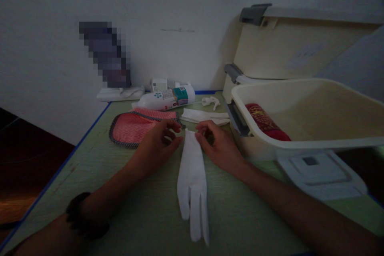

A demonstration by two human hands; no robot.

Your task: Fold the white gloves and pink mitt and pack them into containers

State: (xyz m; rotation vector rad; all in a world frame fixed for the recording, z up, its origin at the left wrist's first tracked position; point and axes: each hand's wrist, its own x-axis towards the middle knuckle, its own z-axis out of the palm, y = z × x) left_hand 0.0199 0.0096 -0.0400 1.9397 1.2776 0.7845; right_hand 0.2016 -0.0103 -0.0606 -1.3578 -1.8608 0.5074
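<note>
A white fabric glove [192, 168] lies flat on the table, its fingers towards me and its cuff away from me. My left hand [160, 140] is just left of the cuff, fingers loosely curled and thumb apart from them, holding nothing. At the cuff's right corner, the thumb of my right hand [220, 146] overlaps the glove's edge. The right fingers curl above it, with a gap to the thumb. Behind my hands lies a second white glove [201, 116]. A red cloth item with a checked border [132, 128] sits beyond my left hand, partly covered by it.
An open cream storage box [300, 144] stands at the right, a red rolled item [265, 122] inside. Its lid [294, 48] leans back. A white bottle [168, 98] and a spray nozzle [211, 102] lie near the wall. A pale flat lid [322, 174] is beneath the box's front.
</note>
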